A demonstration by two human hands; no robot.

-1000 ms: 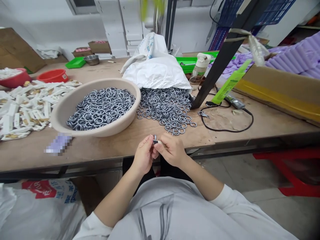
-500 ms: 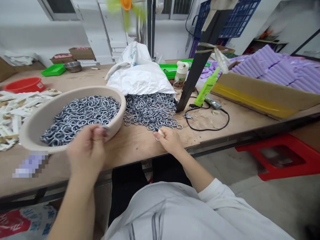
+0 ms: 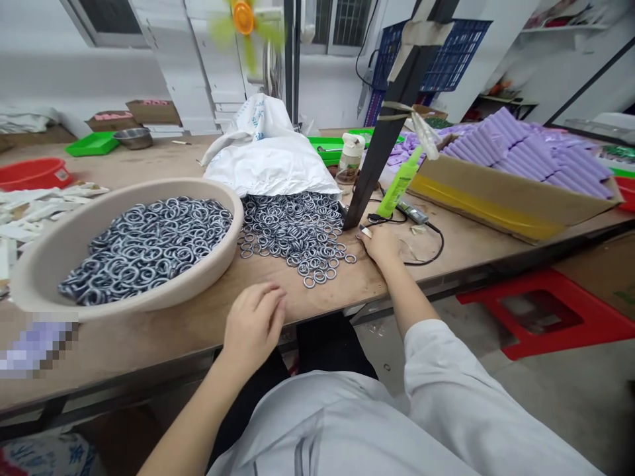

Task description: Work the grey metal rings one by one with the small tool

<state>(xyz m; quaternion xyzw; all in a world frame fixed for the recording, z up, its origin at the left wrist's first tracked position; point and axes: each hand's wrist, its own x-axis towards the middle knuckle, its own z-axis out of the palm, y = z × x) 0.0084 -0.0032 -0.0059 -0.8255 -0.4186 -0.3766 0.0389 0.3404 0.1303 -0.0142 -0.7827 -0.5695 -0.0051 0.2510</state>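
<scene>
My left hand hangs over the table's front edge, fingers loosely curved with a gap by the thumb; nothing shows in it. My right hand rests on the table by the foot of a dark post. Its fingers are closed round a small pale object with a dark tip, mostly hidden. Between the hands lies a heap of grey rings, spilling from the mouth of a white sack. More rings fill a beige basin to the left.
A green bottle leans by the post, near a black cable. At the right stands a cardboard box of purple pieces; a red stool is below. White strips and a red tub are far left.
My left hand has moved right, away from the basin's rim, and the grey ring seen at its fingertips no longer shows. My right hand has gone right, from the heap to the post's foot.
</scene>
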